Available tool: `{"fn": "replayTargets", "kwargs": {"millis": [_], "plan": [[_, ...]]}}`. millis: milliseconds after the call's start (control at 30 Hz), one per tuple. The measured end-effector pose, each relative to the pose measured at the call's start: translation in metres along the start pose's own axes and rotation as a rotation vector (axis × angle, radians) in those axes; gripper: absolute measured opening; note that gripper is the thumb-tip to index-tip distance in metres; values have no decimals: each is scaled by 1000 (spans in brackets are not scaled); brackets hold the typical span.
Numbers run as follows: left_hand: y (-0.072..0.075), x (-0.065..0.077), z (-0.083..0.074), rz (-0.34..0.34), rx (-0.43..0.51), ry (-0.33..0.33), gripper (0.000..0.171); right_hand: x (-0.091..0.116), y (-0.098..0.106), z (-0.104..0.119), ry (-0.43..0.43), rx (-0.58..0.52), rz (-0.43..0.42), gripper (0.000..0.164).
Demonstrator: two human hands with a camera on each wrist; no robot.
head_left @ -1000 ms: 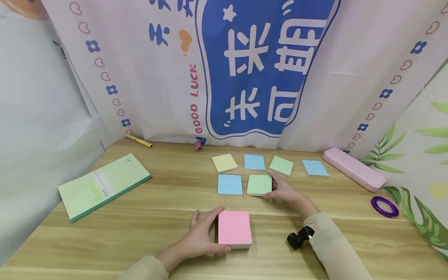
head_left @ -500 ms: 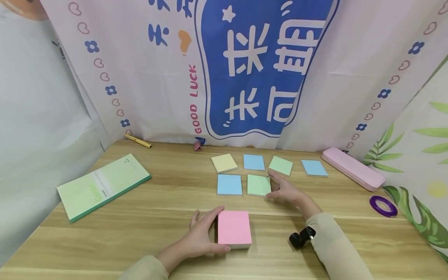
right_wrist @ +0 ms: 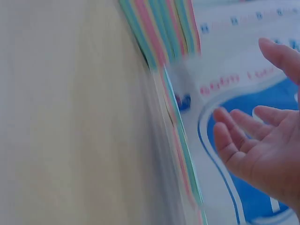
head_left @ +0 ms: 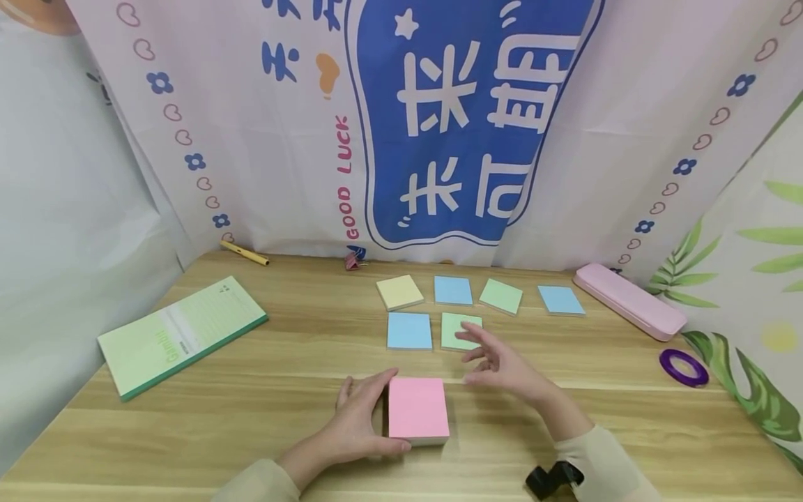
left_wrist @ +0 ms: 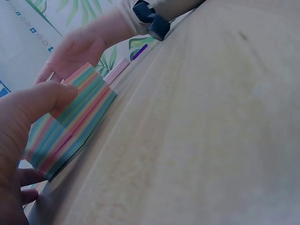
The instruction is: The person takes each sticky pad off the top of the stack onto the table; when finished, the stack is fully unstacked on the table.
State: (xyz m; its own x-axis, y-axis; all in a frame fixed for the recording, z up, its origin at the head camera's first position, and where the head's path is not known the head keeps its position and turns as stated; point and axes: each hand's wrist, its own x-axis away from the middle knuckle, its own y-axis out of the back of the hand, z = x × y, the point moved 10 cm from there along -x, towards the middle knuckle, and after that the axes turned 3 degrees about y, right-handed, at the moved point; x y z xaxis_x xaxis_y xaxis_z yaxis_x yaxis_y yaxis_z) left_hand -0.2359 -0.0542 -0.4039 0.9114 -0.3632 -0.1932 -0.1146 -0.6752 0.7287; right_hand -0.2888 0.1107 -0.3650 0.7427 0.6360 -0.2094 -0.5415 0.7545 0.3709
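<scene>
- Fingers and thumb of the left hand are spread around the pink-topped block of notes, gripping it from its left side, thumb at the near face and index finger at the far corner
- That block sits flat on the wooden table, close to the person, and from the left wrist its sides show stripes of teal, pink and yellow
- Over on the right hand I see loosely spread, slightly bent fingers that hold nothing, with the fingertips over the near green pad; whether one touches it, I cannot tell
- Just left of that pad lies the near blue pad
- Behind them runs a row: yellow pad, middle blue pad, tilted green pad, then the far-right blue pad
- Near that last one is a long pink case, with a purple ring on its near side
- Off to the left lies a pale green notebook; a yellow pen lies behind it by the printed cloth
</scene>
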Motion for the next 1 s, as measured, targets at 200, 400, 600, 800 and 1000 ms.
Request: {"fn": "replayTargets", "kwargs": {"millis": [200,400,600,800,1000], "plan": [[1,-1,1,-7,-61,7,102,13,-39,-1,-24,32,95,77],[1,-1,0,-19,-122,-1,97,24,-63,-8,-72,163,143,90],[0,0,1,-17,-146,-13,94,22,-68,-12,-61,208,112,97],[-2,0,3,2,-153,-2,96,20,-67,-12,-41,182,90,85],[-1,1,3,2,-155,2,94,21,-63,-15,-70,118,96,81]]}}
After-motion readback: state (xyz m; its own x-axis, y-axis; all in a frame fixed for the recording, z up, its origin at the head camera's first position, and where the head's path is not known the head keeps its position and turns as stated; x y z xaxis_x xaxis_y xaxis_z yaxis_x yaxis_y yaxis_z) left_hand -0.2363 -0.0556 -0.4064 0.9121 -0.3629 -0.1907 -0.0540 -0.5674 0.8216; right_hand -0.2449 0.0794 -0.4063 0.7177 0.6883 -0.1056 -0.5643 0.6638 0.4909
